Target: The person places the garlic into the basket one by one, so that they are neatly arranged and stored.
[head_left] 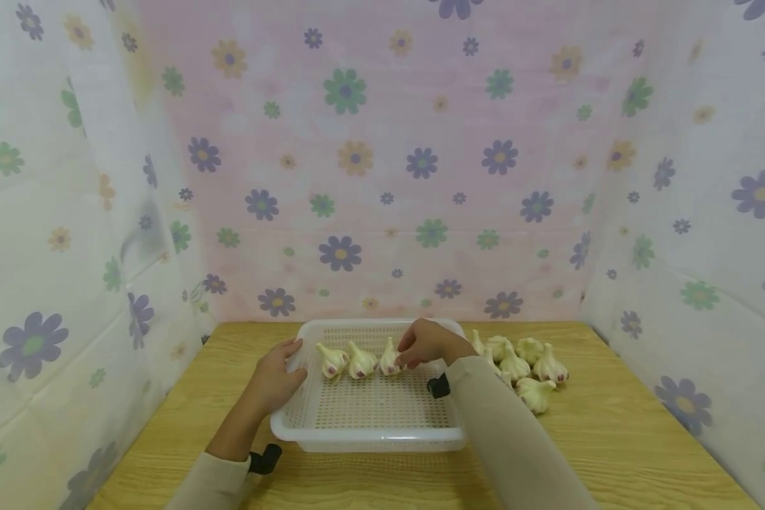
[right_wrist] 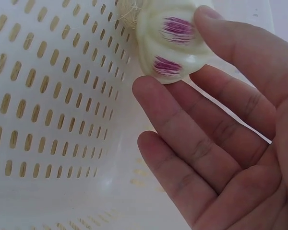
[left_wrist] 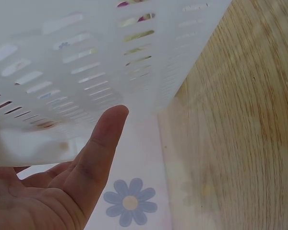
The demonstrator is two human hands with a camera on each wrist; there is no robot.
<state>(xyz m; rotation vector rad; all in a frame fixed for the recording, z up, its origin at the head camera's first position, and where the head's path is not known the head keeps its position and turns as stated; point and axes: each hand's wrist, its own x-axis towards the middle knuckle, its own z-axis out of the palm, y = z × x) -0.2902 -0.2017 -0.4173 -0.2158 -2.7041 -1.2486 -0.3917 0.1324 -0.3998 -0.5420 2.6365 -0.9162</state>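
Observation:
A white plastic basket [head_left: 382,440] with a slotted floor sits on the table. My left hand [head_left: 278,377] holds its left rim; in the left wrist view the thumb [left_wrist: 103,139] lies along the slotted outer wall [left_wrist: 101,62]. Inside, toward the back, two garlic bulbs [head_left: 333,360] [head_left: 361,361] stand side by side, stems up. To their right my right hand [head_left: 428,343] pinches a third garlic bulb [head_left: 390,360]. Close up, this bulb [right_wrist: 170,43] shows purple streaks and rootlets, with the thumb on one side and fingertips on the other.
Several more garlic bulbs [head_left: 515,363] lie piled right of the basket, partly behind the right forearm. The wooden table [head_left: 618,439] is enclosed by flower-patterned cloth [head_left: 382,177] at the back and both sides. Black wrist mounts [head_left: 265,459] stick out from the sleeves.

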